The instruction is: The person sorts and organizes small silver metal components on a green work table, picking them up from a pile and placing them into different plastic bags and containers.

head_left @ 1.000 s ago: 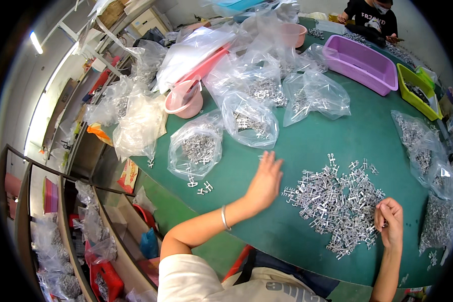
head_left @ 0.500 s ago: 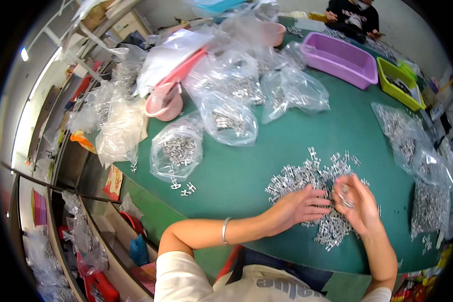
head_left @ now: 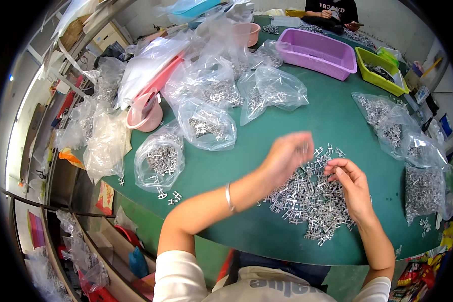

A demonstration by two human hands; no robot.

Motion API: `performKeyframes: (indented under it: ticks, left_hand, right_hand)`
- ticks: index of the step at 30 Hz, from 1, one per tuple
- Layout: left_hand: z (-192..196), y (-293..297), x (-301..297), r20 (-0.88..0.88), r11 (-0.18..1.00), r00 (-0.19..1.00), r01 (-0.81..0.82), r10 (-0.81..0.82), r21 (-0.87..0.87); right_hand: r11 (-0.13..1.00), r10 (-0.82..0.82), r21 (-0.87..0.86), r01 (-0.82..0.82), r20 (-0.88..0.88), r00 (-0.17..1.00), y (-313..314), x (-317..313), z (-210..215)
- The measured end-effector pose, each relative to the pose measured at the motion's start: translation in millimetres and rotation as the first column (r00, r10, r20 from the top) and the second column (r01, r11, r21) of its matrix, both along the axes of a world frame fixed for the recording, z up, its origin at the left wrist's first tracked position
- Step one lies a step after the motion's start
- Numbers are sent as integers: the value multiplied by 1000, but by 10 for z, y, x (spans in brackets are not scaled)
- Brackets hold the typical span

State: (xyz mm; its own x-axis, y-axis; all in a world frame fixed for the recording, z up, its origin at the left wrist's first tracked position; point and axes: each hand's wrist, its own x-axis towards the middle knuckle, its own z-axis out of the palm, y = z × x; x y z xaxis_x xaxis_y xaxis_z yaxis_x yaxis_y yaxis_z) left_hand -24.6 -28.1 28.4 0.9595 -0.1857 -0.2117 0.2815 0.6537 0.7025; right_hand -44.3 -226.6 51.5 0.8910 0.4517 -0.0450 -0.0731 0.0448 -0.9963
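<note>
Small silver H-shaped metal parts (head_left: 312, 201) lie in a loose, spread heap on the green table, close in front of me. My left hand (head_left: 289, 153), with a plain bangle (head_left: 228, 197) on its wrist, is raised over the heap's far left edge. Motion smears its fingers; something silvery glints by the palm. My right hand (head_left: 353, 187) hovers at the heap's right side, fingers bent in toward the thumb. Whatever sits between those fingertips is too small to make out.
Clear bags of metal parts (head_left: 161, 161) stand on the left, beside a pink bucket (head_left: 147, 118). A purple basket (head_left: 317, 53) and a yellow-green basket (head_left: 382, 78) are at the back. More filled bags (head_left: 425, 191) line the right edge. Another person (head_left: 332, 12) sits at the far side.
My left hand has lifted away from the heap, up and to the left. The right hand has moved slightly up; the parts seen in its palm no longer show. The view has shifted slightly.
</note>
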Motion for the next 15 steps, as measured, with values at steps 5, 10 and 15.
performKeyframes:
  ticks: [5,10,15]
  left_hand:
    - [385,156,973,103,982,980,-159,169,-100]
    - [334,114,896,168,930,983,129,-74,-343]
    - [279,78,744,204,894,957,270,-207,-358]
  right_hand:
    - [999,8,42,-5,-68,998,-26,11,-98]
    - [999,48,17,-47,-70,996,-156,58,-127]
    - [998,64,24,-62,-84,994,-184,89,-133]
